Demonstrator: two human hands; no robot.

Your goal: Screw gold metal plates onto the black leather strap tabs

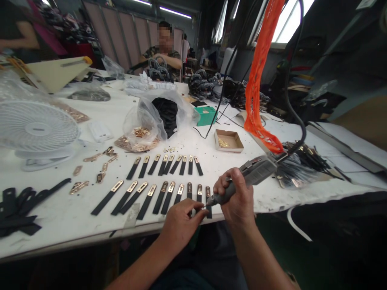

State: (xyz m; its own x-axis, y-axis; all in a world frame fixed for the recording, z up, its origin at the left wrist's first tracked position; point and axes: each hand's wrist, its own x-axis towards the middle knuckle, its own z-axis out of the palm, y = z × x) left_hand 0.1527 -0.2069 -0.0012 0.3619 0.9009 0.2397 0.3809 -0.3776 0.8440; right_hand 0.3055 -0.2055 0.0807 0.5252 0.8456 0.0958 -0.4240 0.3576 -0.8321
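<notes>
While thumb-up, right fingers [220, 183] around screwdriver [256, 172]

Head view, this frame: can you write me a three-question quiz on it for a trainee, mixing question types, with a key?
1. Multiple choice: which hand is wrapped round the body of the grey power tool? A) left; B) right; C) neither.
2. True or false: the left hand has its fingertips close to the tip of the tool.
3. Fill in the colour: the open cardboard box holds small pieces coloured ____.

Key: 1. B, the right hand. 2. True. 3. Gold.
</notes>
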